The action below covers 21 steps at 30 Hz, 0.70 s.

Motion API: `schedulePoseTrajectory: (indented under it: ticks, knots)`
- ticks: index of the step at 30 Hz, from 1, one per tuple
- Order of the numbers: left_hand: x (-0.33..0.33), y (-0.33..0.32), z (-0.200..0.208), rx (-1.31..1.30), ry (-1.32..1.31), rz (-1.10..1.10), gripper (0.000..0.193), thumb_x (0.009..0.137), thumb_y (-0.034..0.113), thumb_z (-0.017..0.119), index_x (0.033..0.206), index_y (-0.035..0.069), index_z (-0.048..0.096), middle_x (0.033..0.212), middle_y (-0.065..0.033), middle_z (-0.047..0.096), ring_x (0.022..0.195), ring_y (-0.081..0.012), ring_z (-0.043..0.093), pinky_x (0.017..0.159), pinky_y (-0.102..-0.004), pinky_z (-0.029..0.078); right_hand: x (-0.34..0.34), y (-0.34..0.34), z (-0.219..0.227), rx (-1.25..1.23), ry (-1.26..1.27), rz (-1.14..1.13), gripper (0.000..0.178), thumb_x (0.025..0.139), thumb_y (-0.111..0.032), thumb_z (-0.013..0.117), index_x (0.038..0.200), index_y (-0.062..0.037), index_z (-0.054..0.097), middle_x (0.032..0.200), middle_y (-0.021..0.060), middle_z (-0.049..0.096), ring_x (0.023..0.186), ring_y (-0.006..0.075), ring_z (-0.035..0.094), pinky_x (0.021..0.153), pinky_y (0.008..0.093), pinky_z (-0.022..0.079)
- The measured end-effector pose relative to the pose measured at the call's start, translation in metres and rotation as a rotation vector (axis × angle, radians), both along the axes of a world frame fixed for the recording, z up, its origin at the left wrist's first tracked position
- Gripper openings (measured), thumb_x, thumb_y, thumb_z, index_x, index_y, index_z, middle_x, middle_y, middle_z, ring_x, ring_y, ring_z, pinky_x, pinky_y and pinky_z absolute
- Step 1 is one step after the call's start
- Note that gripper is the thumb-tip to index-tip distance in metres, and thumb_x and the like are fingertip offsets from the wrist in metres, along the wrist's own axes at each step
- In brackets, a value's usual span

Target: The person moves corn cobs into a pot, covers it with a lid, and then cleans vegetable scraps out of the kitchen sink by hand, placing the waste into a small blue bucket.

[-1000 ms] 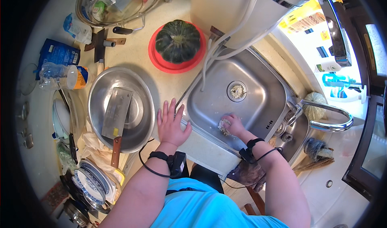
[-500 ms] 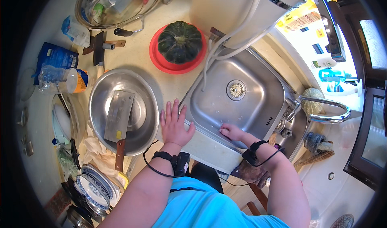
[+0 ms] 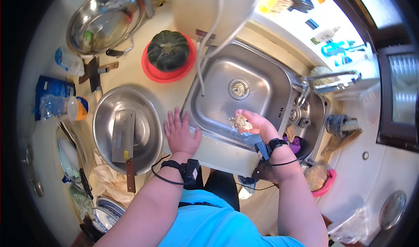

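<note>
My left hand (image 3: 181, 135) lies flat on the counter (image 3: 209, 153) with its fingers spread, between the steel bowl and the sink. It holds nothing. Over the near part of the steel sink (image 3: 214, 105), my right hand (image 3: 258, 125) is turned partly up, its fingers curled round a clump of pale, crumbly scraps (image 3: 241, 122). I cannot tell what the scraps are. More pale bits sit in the drain strainer (image 3: 239, 89). In the wide steel bowl (image 3: 150, 135) left of my left hand, a cleaver (image 3: 124, 135) rests with its wooden handle over the near rim.
A dark green pumpkin (image 3: 168, 50) sits on a red basin (image 3: 187, 72) behind the counter. White hoses (image 3: 231, 33) hang at the sink's back left corner. A curved tap (image 3: 336, 81) rises by the smaller right basin. Knives (image 3: 93, 74) lie at the far left.
My right hand was closed palm-down at the sink's near edge; it has turned over, showing the pale clump. The left hand remains flat on the counter. The view has shifted right.
</note>
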<state>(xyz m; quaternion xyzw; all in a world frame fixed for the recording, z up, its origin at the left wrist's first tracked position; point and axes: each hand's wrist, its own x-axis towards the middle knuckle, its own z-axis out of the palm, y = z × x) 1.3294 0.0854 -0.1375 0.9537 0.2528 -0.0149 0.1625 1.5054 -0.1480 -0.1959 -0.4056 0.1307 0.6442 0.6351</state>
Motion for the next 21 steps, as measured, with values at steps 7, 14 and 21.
schedulePoseTrajectory:
  ticks: [7,14,21]
  knots:
    - [-0.002,-0.008,-0.005,0.061,-0.035,0.007,0.059,0.075,0.036,0.058,0.128,0.012,0.051,0.15,-0.0098,0.025,0.141,-0.0295,0.016,0.113,-0.0478,0.011,-0.034,-0.077,0.062,0.331,-0.104,-0.385,0.024,0.092,-0.036,0.053,0.099,-0.0126,0.051,0.088,0.0023,0.053,0.075,0.0194,0.056,0.054,0.0297,0.046]
    - [-0.007,-0.014,-0.013,0.154,-0.051,-0.004,0.058,0.076,0.036,0.06,0.128,0.012,0.052,0.149,-0.0107,0.027,0.139,-0.0307,0.02,0.112,-0.0491,0.015,-0.141,-0.193,0.128,0.335,-0.254,-0.68,0.03,0.092,-0.04,0.052,0.092,-0.0102,0.048,0.086,0.0064,0.049,0.075,0.0196,0.046,0.055,0.0278,0.041]
    - [-0.013,-0.008,-0.038,0.365,-0.095,-0.066,0.052,0.08,0.038,0.055,0.126,0.015,0.055,0.145,-0.0123,0.034,0.136,-0.0316,0.028,0.11,-0.0485,0.022,-0.288,-0.299,0.096,0.314,-0.24,-0.898,0.033,0.09,-0.042,0.055,0.088,-0.0105,0.048,0.09,0.0055,0.051,0.074,0.0174,0.045,0.057,0.027,0.04]
